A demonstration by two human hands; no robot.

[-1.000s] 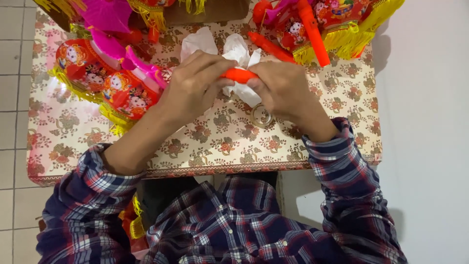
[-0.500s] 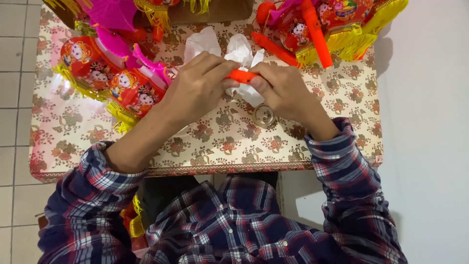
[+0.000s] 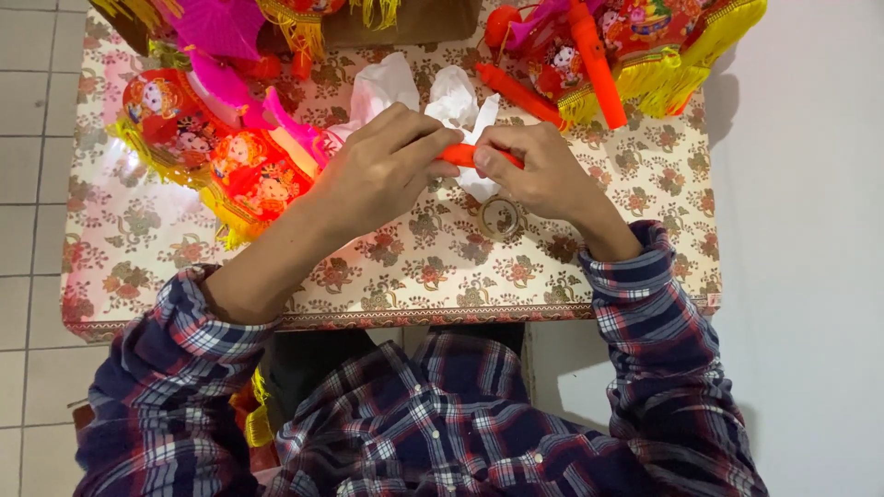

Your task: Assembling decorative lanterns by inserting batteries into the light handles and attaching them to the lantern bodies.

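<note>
a single head-worn camera looks almost straight down from above the person, near enough that the plaid sleeves and chest fill the lower part of the view. the two hands, left hand (image 3: 382,175) and right hand (image 3: 534,170), meet just above the middle, pinching an orange stick (image 3: 460,155). the table (image 3: 414,267) spreads out around that grip, floor showing at both sides; no second view overlaps it.

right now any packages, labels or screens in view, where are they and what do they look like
No screens, signs or labels show.
Clear plastic bags: crumpled, whitish, on the table just beyond both hands.
Tape roll: small clear ring, under the right hand.
Orange stick: pinched between the right hand and the left hand.
</note>
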